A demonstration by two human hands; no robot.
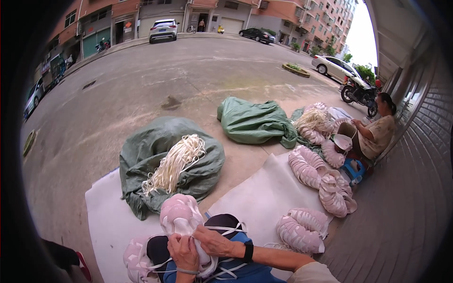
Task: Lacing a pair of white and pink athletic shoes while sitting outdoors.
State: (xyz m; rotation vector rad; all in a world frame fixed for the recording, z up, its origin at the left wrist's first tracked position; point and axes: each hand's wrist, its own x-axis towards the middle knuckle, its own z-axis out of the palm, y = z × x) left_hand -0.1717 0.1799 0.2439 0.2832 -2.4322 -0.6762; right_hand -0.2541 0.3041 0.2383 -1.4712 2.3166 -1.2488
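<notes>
A pink and white shoe upper (180, 211) rests on my lap, toe pointing away from me. My left hand (184, 252) is closed on its near part, thumb and fingers pinched together. Beside it, my right hand (214, 241) pinches at the upper's lacing edge, where a white shoelace (231, 229) trails off to the right across my dark knee. The fingertips hide the exact spot where the lace meets the upper. More loose lace hangs over my blue clothing. Another pink upper (137, 258) lies left of my knee.
A bundle of white laces (177, 162) lies on a green sack (137, 155) ahead. Stacked pink uppers (302, 231) sit on the white sheet (255, 198) at right. Beyond are a second green sack (250, 122) and a seated person (377, 129) among more uppers. Parked vehicles line the street.
</notes>
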